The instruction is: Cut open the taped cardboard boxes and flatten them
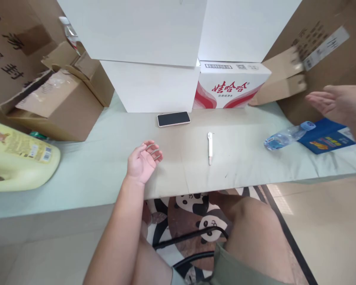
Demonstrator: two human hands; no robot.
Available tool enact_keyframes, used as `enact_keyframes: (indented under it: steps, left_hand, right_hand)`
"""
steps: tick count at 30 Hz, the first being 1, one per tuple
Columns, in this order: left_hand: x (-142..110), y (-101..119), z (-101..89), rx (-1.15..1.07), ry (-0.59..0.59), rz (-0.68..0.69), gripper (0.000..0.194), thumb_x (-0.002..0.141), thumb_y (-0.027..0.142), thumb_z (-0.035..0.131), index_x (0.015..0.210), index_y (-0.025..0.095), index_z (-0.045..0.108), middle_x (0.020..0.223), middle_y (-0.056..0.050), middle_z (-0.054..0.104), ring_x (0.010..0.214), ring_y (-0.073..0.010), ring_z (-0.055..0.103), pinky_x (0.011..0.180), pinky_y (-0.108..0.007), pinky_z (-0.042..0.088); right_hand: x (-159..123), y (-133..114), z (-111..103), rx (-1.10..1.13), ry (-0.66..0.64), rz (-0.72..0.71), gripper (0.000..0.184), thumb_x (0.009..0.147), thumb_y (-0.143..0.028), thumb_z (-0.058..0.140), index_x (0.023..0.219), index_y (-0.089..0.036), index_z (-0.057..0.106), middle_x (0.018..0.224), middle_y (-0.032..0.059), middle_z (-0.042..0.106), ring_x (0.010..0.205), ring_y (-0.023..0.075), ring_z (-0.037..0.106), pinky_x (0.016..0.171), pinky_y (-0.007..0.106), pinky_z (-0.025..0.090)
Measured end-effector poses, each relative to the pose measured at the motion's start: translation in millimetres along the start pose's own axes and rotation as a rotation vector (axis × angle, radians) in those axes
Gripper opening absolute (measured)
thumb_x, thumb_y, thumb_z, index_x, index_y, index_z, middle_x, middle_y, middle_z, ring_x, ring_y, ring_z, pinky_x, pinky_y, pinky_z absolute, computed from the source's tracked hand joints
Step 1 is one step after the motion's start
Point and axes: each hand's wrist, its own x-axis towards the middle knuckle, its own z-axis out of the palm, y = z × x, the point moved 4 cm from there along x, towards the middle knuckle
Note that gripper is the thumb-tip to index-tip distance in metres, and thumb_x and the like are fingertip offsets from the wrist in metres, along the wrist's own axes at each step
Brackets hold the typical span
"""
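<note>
My left hand [144,160] is palm up above the front half of the table, fingers loosely curled and apart, with nothing seen in it. Beyond it lies a phone [173,118] with a dark screen and a pale edge. To its right rests a slim white tool [210,146] with a brownish lower end; its exact kind is unclear. At the right edge, my right hand [329,102] is raised with fingers stretched out, holding nothing visible. Below that hand are a clear water bottle [284,136] with a blue cap, lying on its side, and a blue box [326,136].
White panels [154,85] and a red-and-white carton [231,87] stand along the back of the table [89,166]. An opened cardboard box [68,107] and a yellow jug [23,158] occupy the left. Large brown cartons rise at both sides. My legs are below the front edge.
</note>
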Motion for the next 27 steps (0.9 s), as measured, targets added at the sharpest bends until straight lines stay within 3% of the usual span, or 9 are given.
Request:
enact_keyframes:
  steps: [3, 9, 14, 16, 18, 20, 22, 25, 27]
  left_hand:
    - [-0.2, 4.4, -2.0, -0.014, -0.006, 0.028, 0.013, 0.073, 0.028, 0.063, 0.084, 0.020, 0.066, 0.079, -0.002, 0.068, 0.068, -0.0154, 0.065, 0.070, -0.031, 0.054]
    - [-11.6, 13.7, -6.1, -0.077, 0.014, 0.078, 0.013, 0.072, 0.027, 0.067, 0.084, 0.022, 0.063, 0.076, 0.001, 0.064, 0.064, -0.0124, 0.060, 0.066, -0.028, 0.049]
    - [-28.1, 36.7, -19.5, -0.187, -0.019, 0.154, 0.014, 0.072, 0.026, 0.066, 0.085, 0.021, 0.061, 0.074, 0.002, 0.061, 0.061, -0.0101, 0.057, 0.062, -0.025, 0.046]
    - [-35.1, 49.0, -29.6, -0.199, -0.025, 0.222, 0.013, 0.074, 0.025, 0.066, 0.085, 0.020, 0.060, 0.064, 0.004, 0.053, 0.052, -0.0079, 0.049, 0.057, -0.023, 0.041]
    - [-41.3, 59.6, -39.9, -0.183, -0.025, 0.282, 0.010, 0.076, 0.023, 0.065, 0.083, 0.019, 0.059, 0.052, 0.008, 0.039, 0.044, -0.0063, 0.035, 0.052, -0.022, 0.033]
    - [-45.4, 67.4, -48.5, -0.172, -0.019, 0.322, 0.008, 0.078, 0.023, 0.064, 0.082, 0.020, 0.058, 0.048, 0.009, 0.031, 0.042, -0.0062, 0.027, 0.049, -0.023, 0.027]
    - [-47.0, 72.5, -54.2, -0.174, -0.017, 0.329, 0.007, 0.079, 0.024, 0.062, 0.082, 0.020, 0.056, 0.048, 0.009, 0.029, 0.042, -0.0065, 0.025, 0.049, -0.024, 0.025]
    - [-47.8, 78.5, -58.0, -0.190, -0.012, 0.326, 0.008, 0.079, 0.022, 0.061, 0.080, 0.021, 0.052, 0.048, 0.009, 0.029, 0.041, -0.0064, 0.025, 0.049, -0.024, 0.022]
    - [-49.5, 82.7, -60.3, -0.246, 0.023, 0.349, 0.013, 0.077, 0.018, 0.059, 0.079, 0.022, 0.048, 0.048, 0.009, 0.029, 0.041, -0.0065, 0.025, 0.049, -0.024, 0.022]
  right_hand:
    - [-32.4, -3.9, 51.4, 0.195, -0.128, 0.293, 0.029, 0.091, -0.001, 0.053, 0.066, -0.014, 0.058, 0.097, 0.0302, 0.073, 0.083, 0.0196, 0.077, 0.076, 0.036, 0.057]
    - [-113.8, -62.6, 135.3, 0.223, -0.456, 0.491, 0.013, 0.083, -0.002, 0.068, 0.082, -0.015, 0.067, 0.080, 0.0171, 0.073, 0.070, 0.0150, 0.074, 0.074, 0.028, 0.059]
    - [-176.2, -143.4, 255.2, 0.050, -0.887, 0.110, 0.013, 0.082, -0.011, 0.068, 0.094, -0.017, 0.067, 0.083, 0.0118, 0.075, 0.071, 0.0161, 0.071, 0.070, 0.031, 0.060]
    - [-200.5, -181.8, 304.0, -0.007, -0.966, -0.026, 0.019, 0.079, -0.012, 0.066, 0.097, -0.018, 0.067, 0.079, 0.0075, 0.074, 0.071, 0.0179, 0.070, 0.071, 0.034, 0.060]
    - [-229.0, -229.9, 349.3, -0.146, -1.042, -0.358, 0.027, 0.080, -0.015, 0.062, 0.106, -0.019, 0.068, 0.080, 0.0052, 0.075, 0.078, 0.0215, 0.070, 0.078, 0.040, 0.059]
    - [-260.8, -283.0, 385.8, -0.206, -1.006, -0.718, 0.034, 0.081, -0.019, 0.061, 0.114, -0.021, 0.068, 0.090, 0.0069, 0.076, 0.084, 0.0249, 0.071, 0.087, 0.046, 0.058]
    - [-294.8, -332.6, 415.1, -0.184, -0.958, -0.960, 0.047, 0.082, -0.020, 0.060, 0.129, -0.023, 0.064, 0.121, 0.0111, 0.071, 0.096, 0.0287, 0.071, 0.093, 0.049, 0.055]
    - [-338.4, -389.3, 449.9, -0.151, -0.896, -1.105, 0.066, 0.082, -0.024, 0.063, 0.146, -0.031, 0.047, 0.140, 0.0124, 0.058, 0.113, 0.0354, 0.065, 0.093, 0.054, 0.054]
    - [-357.5, -411.3, 467.3, -0.118, -0.881, -1.109, 0.064, 0.086, -0.028, 0.062, 0.146, -0.032, 0.044, 0.143, 0.0127, 0.053, 0.114, 0.0350, 0.065, 0.095, 0.055, 0.053]
